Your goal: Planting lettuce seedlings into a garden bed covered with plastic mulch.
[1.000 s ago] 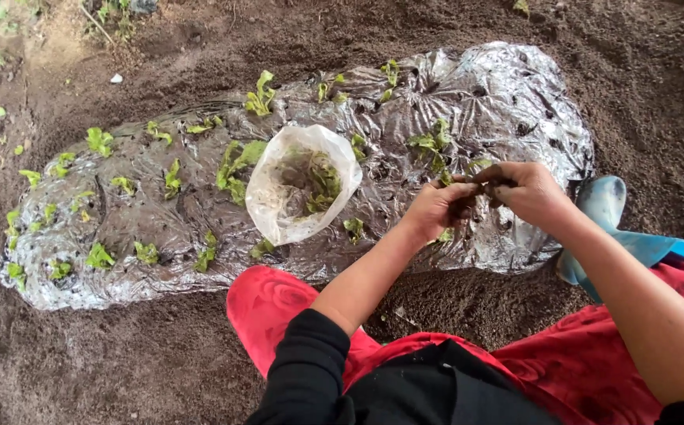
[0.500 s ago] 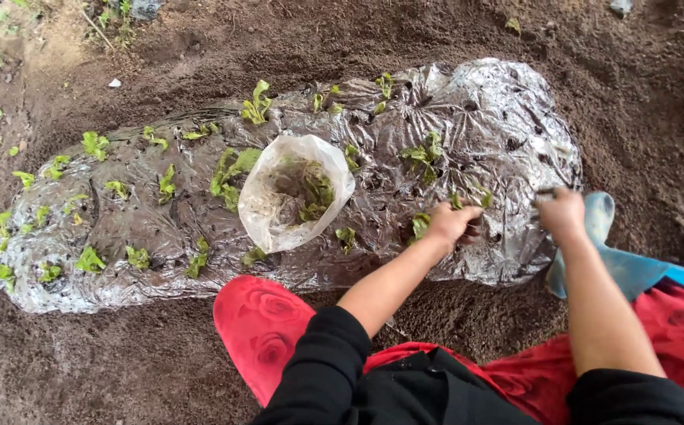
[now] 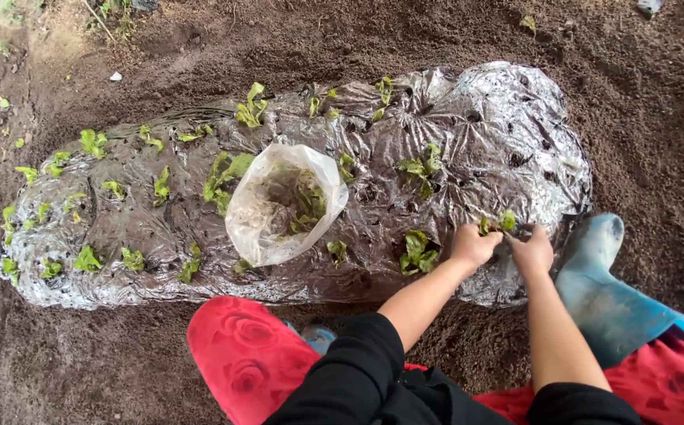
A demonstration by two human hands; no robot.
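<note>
Dark, crumbly soil (image 3: 405, 31) fills the ground all around a long raised bed wrapped in shiny silver plastic mulch (image 3: 515, 118). Near the right end of that bed, on its near edge, the left hand (image 3: 474, 245) and the right hand (image 3: 532, 252) sit close together, knuckles up, fingers curled down onto the sheet. Between and just above them stands a small green seedling (image 3: 499, 223), its leaves poking up at the fingertips; both hands press around its base, though whether the fingers actually pinch the stem cannot be told from this angle. Bare forearms run back to black sleeves (image 3: 357, 362) pushed up past the elbows.

Just left of the left hand another seedling (image 3: 416, 252) stands in the sheet, and one more (image 3: 422, 165) sits farther back. Toward the middle of the bed lies a clear plastic bag (image 3: 279, 208), mouth open, with more green seedlings and roots inside. Many small plants dot the left half of the bed in loose rows (image 3: 90, 142).

Beside the right hand, on the soil, is a pale blue rubber boot (image 3: 601, 275). Red cloth with a rose pattern (image 3: 239, 354) covers the person's knees at the bottom edge
</note>
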